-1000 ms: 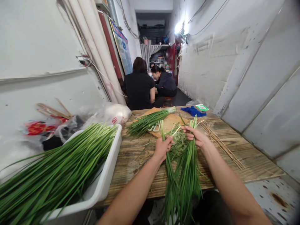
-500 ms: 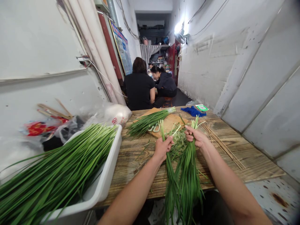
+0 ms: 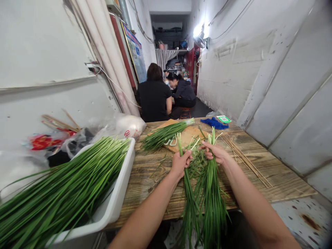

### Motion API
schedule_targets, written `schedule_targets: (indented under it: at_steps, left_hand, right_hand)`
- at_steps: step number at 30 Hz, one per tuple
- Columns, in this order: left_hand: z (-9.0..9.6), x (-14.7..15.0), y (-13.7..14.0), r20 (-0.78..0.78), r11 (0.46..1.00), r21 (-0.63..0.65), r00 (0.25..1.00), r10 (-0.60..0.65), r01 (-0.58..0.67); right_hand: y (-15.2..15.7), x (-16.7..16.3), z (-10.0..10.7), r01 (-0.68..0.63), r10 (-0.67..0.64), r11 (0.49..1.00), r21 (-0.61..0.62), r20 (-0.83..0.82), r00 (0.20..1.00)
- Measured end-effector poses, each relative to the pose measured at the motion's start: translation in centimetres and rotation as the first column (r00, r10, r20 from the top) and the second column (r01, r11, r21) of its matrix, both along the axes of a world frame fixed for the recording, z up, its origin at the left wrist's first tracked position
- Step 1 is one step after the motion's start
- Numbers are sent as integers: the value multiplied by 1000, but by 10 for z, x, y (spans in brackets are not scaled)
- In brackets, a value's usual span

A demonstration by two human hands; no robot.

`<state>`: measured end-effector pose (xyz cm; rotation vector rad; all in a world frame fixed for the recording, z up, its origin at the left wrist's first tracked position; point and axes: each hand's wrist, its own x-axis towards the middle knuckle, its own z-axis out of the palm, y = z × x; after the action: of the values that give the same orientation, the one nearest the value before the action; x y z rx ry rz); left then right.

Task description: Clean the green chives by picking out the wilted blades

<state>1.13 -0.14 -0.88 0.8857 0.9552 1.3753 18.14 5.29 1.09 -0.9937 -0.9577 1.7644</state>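
My left hand (image 3: pixel 181 162) is closed around a thin bunch of garlic chives (image 3: pixel 190 193), pale ends up and green leaves hanging over the table edge. Beside it, my right hand (image 3: pixel 214 152) grips a thicker bunch of garlic chives (image 3: pixel 213 193), its thumb and forefinger reaching toward the left. Between and behind the hands lies a heap of trimmed scraps (image 3: pixel 197 162). A finished-looking bundle of chives (image 3: pixel 166 135) rests on a wooden cutting board (image 3: pixel 192 135), with the pale handles of scissors (image 3: pixel 170 142) showing beneath it.
At the left stands a white plastic bin (image 3: pixel 121 193) heaped with long chives (image 3: pixel 67 186). Thin wooden sticks (image 3: pixel 245 160), a blue cloth (image 3: pixel 214 123) and a green-edged QR card (image 3: pixel 223 119) lie on the wooden table (image 3: pixel 275 176). Plastic bags (image 3: pixel 127 126) sit behind the bin. Two people sit beyond.
My right hand has shifted slightly left, its fingers loosening and stretching toward my left hand. The hanging leaves of the right bunch have swung a little to the right. My left hand stays put.
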Motion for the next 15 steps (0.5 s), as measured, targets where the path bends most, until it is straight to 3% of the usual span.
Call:
schedule_targets:
  at_steps: [9, 15]
  left_hand:
    - [-2, 3, -1, -25, 1000, 8, 1000, -17, 17]
    - [-4, 8, -4, -37, 998, -3, 997, -63, 63]
  right_hand:
    - [-13, -8, 9, -118, 118, 987, 105, -2, 993]
    - [-10, -13, 3, -39, 40, 998, 59, -21, 999]
